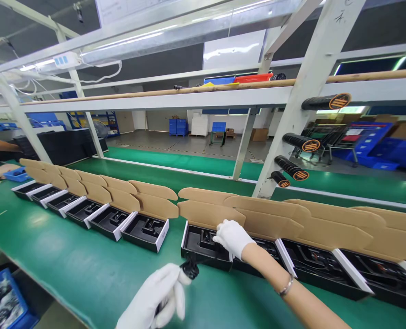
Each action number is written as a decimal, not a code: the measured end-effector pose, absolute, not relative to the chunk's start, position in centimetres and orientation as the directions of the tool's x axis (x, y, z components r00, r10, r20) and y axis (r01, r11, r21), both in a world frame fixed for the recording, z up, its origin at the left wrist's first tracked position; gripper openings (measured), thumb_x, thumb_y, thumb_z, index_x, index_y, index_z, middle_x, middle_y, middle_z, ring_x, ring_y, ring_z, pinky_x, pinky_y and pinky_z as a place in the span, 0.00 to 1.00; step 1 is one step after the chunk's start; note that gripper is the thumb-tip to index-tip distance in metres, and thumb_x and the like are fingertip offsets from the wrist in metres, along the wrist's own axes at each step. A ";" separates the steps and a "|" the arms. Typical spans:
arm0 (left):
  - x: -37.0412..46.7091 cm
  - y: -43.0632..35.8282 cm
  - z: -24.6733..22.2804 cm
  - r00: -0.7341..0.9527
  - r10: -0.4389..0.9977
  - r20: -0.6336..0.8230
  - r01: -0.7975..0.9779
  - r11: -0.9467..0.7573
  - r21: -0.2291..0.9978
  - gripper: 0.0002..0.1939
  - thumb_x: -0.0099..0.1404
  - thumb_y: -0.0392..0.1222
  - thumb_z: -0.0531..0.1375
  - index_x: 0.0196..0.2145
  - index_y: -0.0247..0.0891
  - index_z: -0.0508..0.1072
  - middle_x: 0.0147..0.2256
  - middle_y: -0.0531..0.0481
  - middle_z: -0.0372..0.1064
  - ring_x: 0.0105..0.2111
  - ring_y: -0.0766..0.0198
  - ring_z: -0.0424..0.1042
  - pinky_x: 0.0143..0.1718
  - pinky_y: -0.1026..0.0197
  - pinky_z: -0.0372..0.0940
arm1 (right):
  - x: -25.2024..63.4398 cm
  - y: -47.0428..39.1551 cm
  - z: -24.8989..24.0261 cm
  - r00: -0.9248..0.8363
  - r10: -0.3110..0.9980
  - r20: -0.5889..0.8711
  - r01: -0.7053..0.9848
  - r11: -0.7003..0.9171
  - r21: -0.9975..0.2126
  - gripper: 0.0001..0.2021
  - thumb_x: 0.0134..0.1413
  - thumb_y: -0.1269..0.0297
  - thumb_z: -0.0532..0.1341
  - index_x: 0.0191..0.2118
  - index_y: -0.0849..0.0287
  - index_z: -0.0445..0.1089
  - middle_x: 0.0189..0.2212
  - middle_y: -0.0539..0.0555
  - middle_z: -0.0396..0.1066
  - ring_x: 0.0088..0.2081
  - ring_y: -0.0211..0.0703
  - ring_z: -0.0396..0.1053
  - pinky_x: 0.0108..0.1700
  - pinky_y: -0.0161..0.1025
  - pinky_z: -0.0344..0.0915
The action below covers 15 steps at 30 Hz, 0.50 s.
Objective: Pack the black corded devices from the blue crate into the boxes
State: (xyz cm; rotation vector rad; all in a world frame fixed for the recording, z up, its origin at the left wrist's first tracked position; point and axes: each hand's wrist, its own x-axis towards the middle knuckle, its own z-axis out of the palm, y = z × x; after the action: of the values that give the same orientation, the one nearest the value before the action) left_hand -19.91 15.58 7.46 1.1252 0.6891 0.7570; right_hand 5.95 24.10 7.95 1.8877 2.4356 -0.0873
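My gloved left hand [160,292] clamped a black bundle [190,269] that jutted rightward over the green workbench [52,260], its long axis unclear, while my right hand [233,237] curled over an open box [203,258], its grip impossible to tell.

My gloved right hand [233,238] is catching bright overhead light; glare is streaking the white panel [232,51], a pale sheen is glossing the green tabletop [93,265], and wide-angle distortion is slanting the outer posts [321,57].
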 end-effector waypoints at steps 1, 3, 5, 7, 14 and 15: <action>-19.5 16.0 8.0 0.570 0.819 -0.070 -0.194 0.217 0.957 0.21 0.68 0.58 0.53 0.37 0.35 0.71 0.21 0.53 0.69 0.11 0.77 0.43 0.14 0.66 0.35 | 5.8 23.4 8.7 -0.335 0.941 -0.042 0.940 0.331 -0.086 0.15 0.59 0.57 0.62 0.47 0.60 0.75 0.45 0.62 0.74 0.47 0.55 0.70 0.49 0.45 0.64; -18.8 16.8 9.0 0.578 0.816 -0.027 -0.195 0.170 0.966 0.20 0.69 0.56 0.52 0.38 0.35 0.70 0.22 0.53 0.70 0.11 0.77 0.44 0.14 0.67 0.37 | 5.1 21.7 10.0 -0.508 0.857 0.085 0.809 0.508 -0.295 0.33 0.48 0.48 0.68 0.59 0.56 0.67 0.52 0.59 0.70 0.50 0.53 0.68 0.51 0.44 0.65; -18.3 17.7 10.1 0.650 0.760 0.001 -0.146 0.123 0.982 0.20 0.69 0.56 0.51 0.38 0.36 0.70 0.23 0.53 0.71 0.12 0.76 0.46 0.14 0.67 0.38 | 4.1 20.0 10.9 -0.547 0.806 0.226 0.671 0.584 -0.457 0.38 0.43 0.46 0.69 0.60 0.56 0.65 0.49 0.58 0.72 0.47 0.52 0.70 0.49 0.43 0.66; -18.0 19.0 11.1 0.729 0.685 -0.001 -0.023 0.026 0.999 0.19 0.69 0.55 0.51 0.38 0.36 0.70 0.23 0.52 0.72 0.12 0.75 0.48 0.14 0.67 0.43 | 3.2 18.7 11.3 -0.443 0.847 0.293 0.647 0.528 -0.550 0.23 0.50 0.49 0.65 0.50 0.55 0.72 0.41 0.55 0.75 0.42 0.48 0.72 0.46 0.42 0.67; -15.1 25.9 10.8 0.594 0.790 0.156 0.438 -0.480 0.760 0.17 0.68 0.47 0.46 0.36 0.39 0.72 0.41 0.48 0.74 0.42 0.60 0.69 0.45 0.59 0.62 | 3.7 18.8 11.3 -0.197 0.980 0.015 0.386 0.091 -0.918 0.05 0.56 0.61 0.57 0.37 0.54 0.62 0.26 0.49 0.76 0.31 0.45 0.77 0.38 0.40 0.72; -14.3 26.5 10.3 0.633 0.761 0.141 0.421 -0.491 0.763 0.18 0.69 0.48 0.45 0.35 0.39 0.72 0.40 0.48 0.73 0.41 0.59 0.69 0.45 0.58 0.62 | 3.9 19.1 11.2 -0.225 0.974 -0.011 0.357 0.072 -0.931 0.05 0.56 0.61 0.57 0.36 0.54 0.61 0.28 0.49 0.77 0.32 0.45 0.77 0.38 0.40 0.72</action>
State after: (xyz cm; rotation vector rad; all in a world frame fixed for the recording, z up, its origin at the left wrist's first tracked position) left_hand -14.30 26.48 10.33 2.1424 0.9187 0.6141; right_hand 3.87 19.06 11.17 2.1209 2.6466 -1.8243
